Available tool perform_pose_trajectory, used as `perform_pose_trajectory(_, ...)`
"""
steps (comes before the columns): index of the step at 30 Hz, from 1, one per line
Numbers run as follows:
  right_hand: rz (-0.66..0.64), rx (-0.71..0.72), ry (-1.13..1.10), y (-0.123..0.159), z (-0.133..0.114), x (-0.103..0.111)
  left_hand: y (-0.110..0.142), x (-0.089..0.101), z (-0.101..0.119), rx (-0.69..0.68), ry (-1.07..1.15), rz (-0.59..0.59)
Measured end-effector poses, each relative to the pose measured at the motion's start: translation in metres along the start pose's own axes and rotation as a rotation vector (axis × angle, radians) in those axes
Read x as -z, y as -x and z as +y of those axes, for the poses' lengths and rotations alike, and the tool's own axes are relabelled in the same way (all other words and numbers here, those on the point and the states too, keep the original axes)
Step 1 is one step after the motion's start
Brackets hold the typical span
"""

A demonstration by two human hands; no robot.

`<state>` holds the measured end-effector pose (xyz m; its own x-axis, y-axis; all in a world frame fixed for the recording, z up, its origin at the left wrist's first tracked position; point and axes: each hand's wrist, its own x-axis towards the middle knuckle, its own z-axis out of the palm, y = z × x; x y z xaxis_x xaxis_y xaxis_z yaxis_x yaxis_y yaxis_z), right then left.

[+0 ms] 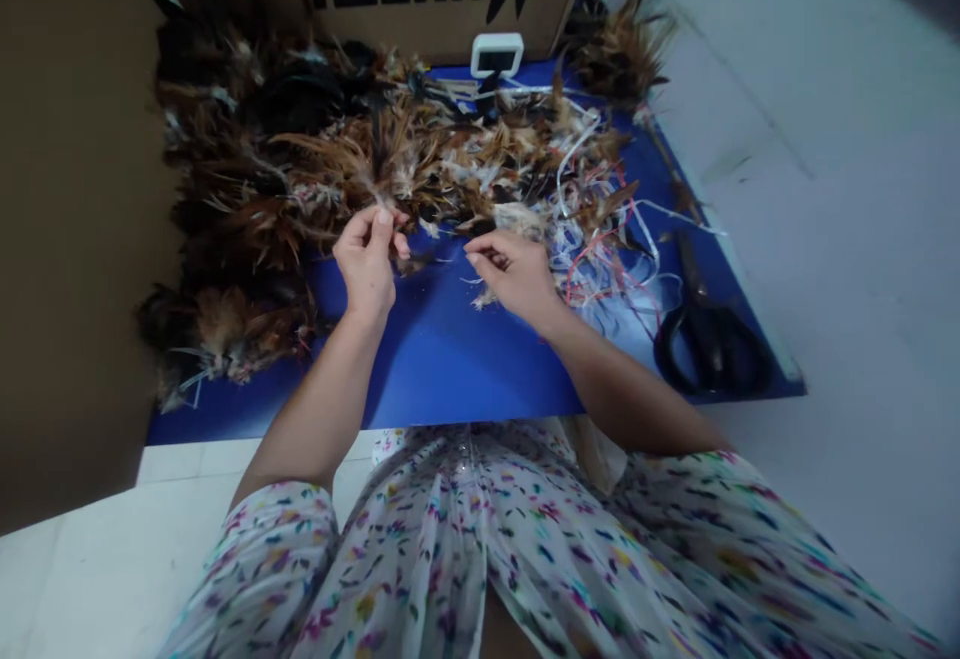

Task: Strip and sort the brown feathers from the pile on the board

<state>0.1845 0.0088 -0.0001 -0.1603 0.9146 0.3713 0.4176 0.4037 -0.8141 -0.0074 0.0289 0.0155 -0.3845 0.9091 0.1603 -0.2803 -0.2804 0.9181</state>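
My left hand [369,254] pinches the pale quill end of a small bunch of brown feathers [380,154], whose tips point away from me. To its right, my right hand [514,269] has thumb and forefinger pressed together above the blue tabletop [442,359]; what sits between those fingertips, if anything, is too small to make out. Just beyond both hands spreads a heap of loose brown and black feathers [495,154]. Beside my right wrist lies a tangle of white and red ribbon strips [600,259].
Black-handled scissors [712,344] rest at the table's right edge. A small white framed device [497,56] stands at the back before a cardboard box [435,24]. Another cardboard panel [75,219] rises on the left. Feather bundles [232,329] lie at the left front.
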Motion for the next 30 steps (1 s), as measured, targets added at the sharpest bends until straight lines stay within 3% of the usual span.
perform_pose_trajectory(3, -0.196, 0.084, 0.183, -0.004, -0.013, -0.007, -0.008, 0.005, 0.003, -0.006, 0.031, 0.063)
perform_pose_trajectory(7, -0.409, 0.051, 0.52, -0.02, -0.031, -0.02, -0.013, 0.008, 0.002, 0.0, 0.059, 0.09)
perform_pose_trajectory(11, -0.525, -0.046, 0.788, -0.037, -0.04, -0.032, -0.014, 0.009, -0.002, 0.015, 0.09, 0.071)
perform_pose_trajectory(17, -0.576, -0.095, 0.815, -0.04, -0.038, -0.035, -0.013, 0.008, -0.002, 0.07, 0.108, 0.049)
perform_pose_trajectory(22, -0.381, -0.168, 0.469, -0.036, -0.033, -0.022, -0.012, 0.007, 0.001, 0.109, 0.159, 0.023)
perform_pose_trajectory(26, -0.168, -0.387, -0.028, -0.036, -0.034, -0.009, -0.009, 0.005, 0.002, 0.161, 0.192, 0.002)
perform_pose_trajectory(30, -0.02, -0.463, -0.568, -0.03, -0.038, 0.002, -0.003, 0.004, 0.003, 0.255, 0.195, -0.091)
